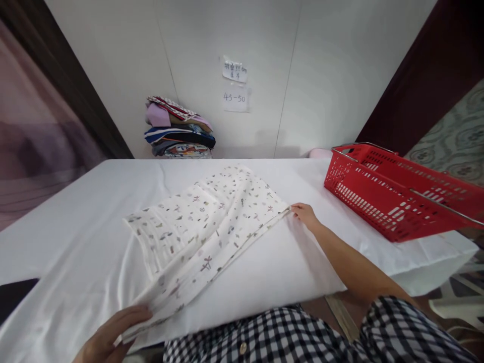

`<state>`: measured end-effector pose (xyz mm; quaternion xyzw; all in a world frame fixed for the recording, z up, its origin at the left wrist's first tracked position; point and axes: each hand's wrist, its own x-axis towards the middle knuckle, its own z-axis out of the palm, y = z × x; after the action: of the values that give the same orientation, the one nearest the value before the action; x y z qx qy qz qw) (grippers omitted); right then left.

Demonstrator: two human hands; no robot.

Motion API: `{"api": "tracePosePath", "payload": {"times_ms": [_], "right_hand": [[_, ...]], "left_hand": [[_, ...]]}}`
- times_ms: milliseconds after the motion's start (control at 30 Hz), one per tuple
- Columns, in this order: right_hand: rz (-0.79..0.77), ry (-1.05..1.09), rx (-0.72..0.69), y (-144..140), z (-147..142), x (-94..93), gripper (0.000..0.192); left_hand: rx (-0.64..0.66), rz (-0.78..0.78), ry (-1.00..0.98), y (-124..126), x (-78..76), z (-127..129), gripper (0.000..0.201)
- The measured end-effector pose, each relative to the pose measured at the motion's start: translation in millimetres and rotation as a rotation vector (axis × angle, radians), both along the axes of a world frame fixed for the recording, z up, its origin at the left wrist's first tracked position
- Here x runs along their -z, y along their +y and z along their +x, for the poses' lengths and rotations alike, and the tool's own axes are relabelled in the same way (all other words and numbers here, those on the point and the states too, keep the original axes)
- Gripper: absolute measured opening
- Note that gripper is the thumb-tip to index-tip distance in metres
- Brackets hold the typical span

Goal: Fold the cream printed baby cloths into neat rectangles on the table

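Left hand (109, 338) cut by bottom edge (fingers under cloth (204, 227)).

**White table and what lies on it**

The table (75, 222) is covered with a white sheet that has some soft wrinkles. In its middle lies a folded white cloth (204, 229) with small printed figures, spread flat and reaching to the near edge. At the right side a red plastic basket (397, 194) stands on the table, partly over the corner. At the far edge, against the wall, a stack of folded clothes (177, 128) is placed
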<state>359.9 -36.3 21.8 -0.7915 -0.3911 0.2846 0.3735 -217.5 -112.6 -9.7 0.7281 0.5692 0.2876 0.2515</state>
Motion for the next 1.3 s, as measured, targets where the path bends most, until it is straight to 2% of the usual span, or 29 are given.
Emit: {"api": "tracePosePath", "payload": {"times_ms": [167,367,600,733,867,1033,1300], "right_hand": [[-0.088,-0.175,-0.041,38.4,15.7,-0.1,0.012],[-0.199,-0.200,-0.086,56.9,15.8,-4.6,0.017],[-0.207,0.007,-0.102,49.3,25.3,-15.0,0.012],[-0.245,0.067,-0.118,38.2,30.9,-11.0,0.013],[-0.205,0.069,-0.124,36.5,26.0,-7.0,0.013],[-0.126,0.059,-0.146,42.5,21.1,-10.9,0.012],[-0.244,-0.108,-0.170,43.6,24.2,1.1,0.013]], "left_hand": [[0.009,0.042,0.046,-0.9,2.3,9.7,0.024],[-0.025,0.055,0.047,-1.1,5.2,8.6,0.023],[-0.023,-0.024,0.038,-0.8,4.9,5.3,0.022],[-0.021,-0.037,0.024,1.4,9.5,1.9,0.019],[-0.035,-0.010,0.020,1.2,10.9,3.4,0.019],[-0.052,0.001,0.027,-0.5,7.4,6.1,0.019],[-0.081,-0.012,0.023,-1.6,9.9,7.6,0.020]]}}
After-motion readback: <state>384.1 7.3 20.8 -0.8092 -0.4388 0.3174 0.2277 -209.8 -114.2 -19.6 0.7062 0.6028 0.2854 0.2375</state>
